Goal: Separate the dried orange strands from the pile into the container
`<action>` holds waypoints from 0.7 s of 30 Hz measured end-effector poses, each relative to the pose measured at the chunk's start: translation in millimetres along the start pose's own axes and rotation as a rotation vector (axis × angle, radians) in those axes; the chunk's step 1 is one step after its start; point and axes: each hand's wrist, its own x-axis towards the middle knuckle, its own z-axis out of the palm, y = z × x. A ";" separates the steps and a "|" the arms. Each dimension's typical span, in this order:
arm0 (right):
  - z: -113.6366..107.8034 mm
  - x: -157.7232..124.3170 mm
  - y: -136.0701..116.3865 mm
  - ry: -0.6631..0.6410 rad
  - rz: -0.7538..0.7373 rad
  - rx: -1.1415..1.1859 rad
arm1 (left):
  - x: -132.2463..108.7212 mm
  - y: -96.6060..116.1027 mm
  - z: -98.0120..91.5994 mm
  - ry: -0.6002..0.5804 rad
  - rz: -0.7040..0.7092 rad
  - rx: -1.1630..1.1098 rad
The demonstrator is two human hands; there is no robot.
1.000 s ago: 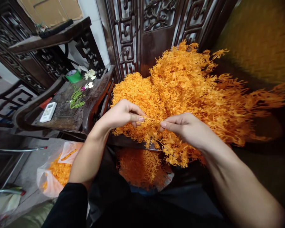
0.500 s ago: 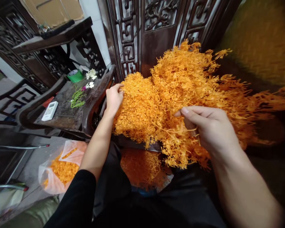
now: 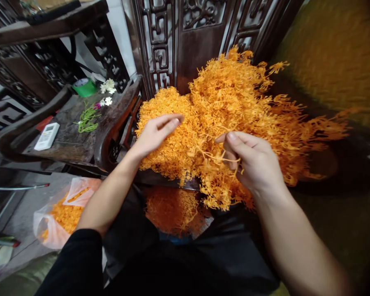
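Observation:
My right hand [image 3: 253,158] is closed in a pinch on a thin orange sprig [image 3: 214,157], whose branching end points left. Behind it rises a large loose heap of orange stringy sprigs [image 3: 234,94]. My left hand [image 3: 158,133] hovers over a tighter orange pile [image 3: 166,102] on the left, fingers stretched out to the right and thumb close to them; I see nothing in it. Between my legs is a round reddish container [image 3: 162,211] with orange strands at its right side.
At left, a dark wooden chair seat [image 3: 70,144] bears a white remote control [image 3: 47,136], green tape roll [image 3: 84,87], green stems [image 3: 89,118] and white flowers [image 3: 107,86]. A plastic bag [image 3: 51,230] of orange pieces lies on the floor. Carved wooden panels [image 3: 197,51] stand behind.
My left hand has moved right from the left pile's far-left edge to over that pile. The right hand still pinches the orange sprig. The whole view has shifted slightly.

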 end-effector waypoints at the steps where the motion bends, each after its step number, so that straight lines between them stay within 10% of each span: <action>1: 2.5 -0.6 1.3 -0.011 -0.001 -0.006 | -12.2 14.0 8.2 -0.026 0.021 -0.019; 6: 19.3 -5.9 6.4 -0.040 0.007 -0.023 | -71.9 49.7 25.6 0.204 0.180 0.233; 13: 44.0 -13.7 11.2 -0.041 -0.050 -0.080 | -96.0 48.2 2.3 -0.207 -0.147 0.189; 17: 55.2 -15.8 18.6 -0.053 -0.045 -0.096 | -94.4 40.2 -4.9 -0.341 -0.372 -0.244; 21: 63.0 -17.4 25.5 -0.091 -0.030 -0.122 | -95.1 30.5 -6.7 -0.208 -0.522 -0.635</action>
